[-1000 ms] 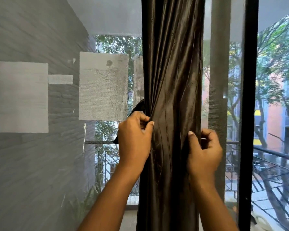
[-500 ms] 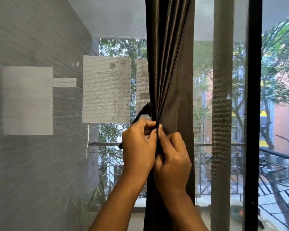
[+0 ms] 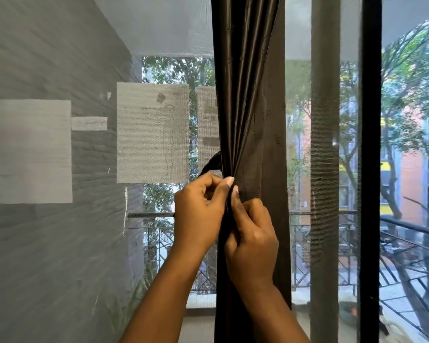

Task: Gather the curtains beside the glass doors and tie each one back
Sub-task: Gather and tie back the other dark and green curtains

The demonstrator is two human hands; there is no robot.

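Here, head view, one line per thing:

Curtain: the dark curtain (image 3: 248, 100) is hanging down the middle of the picture, its folds running together into a narrow bunch right where the two hands are meeting, then falling on below them past the bottom edge.

Left hand: the left hand (image 3: 198, 214) is curling its fingers and pinching the bunched folds from the left side, thumb tip pressing against the cloth at the gather.

Right hand: the right hand (image 3: 253, 241) is sitting just below and to the right of the left one, touching it, fingers curled and gripping the same bunch of curtain from the right.

Tie strap: a dark strap (image 3: 212, 163) is sticking out from behind the curtain's left edge, just above the left hand; whether either hand is holding it, I cannot tell.

Sheer curtain: a thin grey sheer (image 3: 325, 169) is hanging behind the dark curtain, covering the glass to both sides.

Door frame: a black upright frame (image 3: 370, 169) is standing well to the right of the hands.

Papers: pale sheets (image 3: 152, 132) are showing through the sheer to the left of the curtain, at about the height of the gather and above.

Railing: a balcony railing (image 3: 406, 226) is showing outside, beyond the glass, with trees and buildings behind it.
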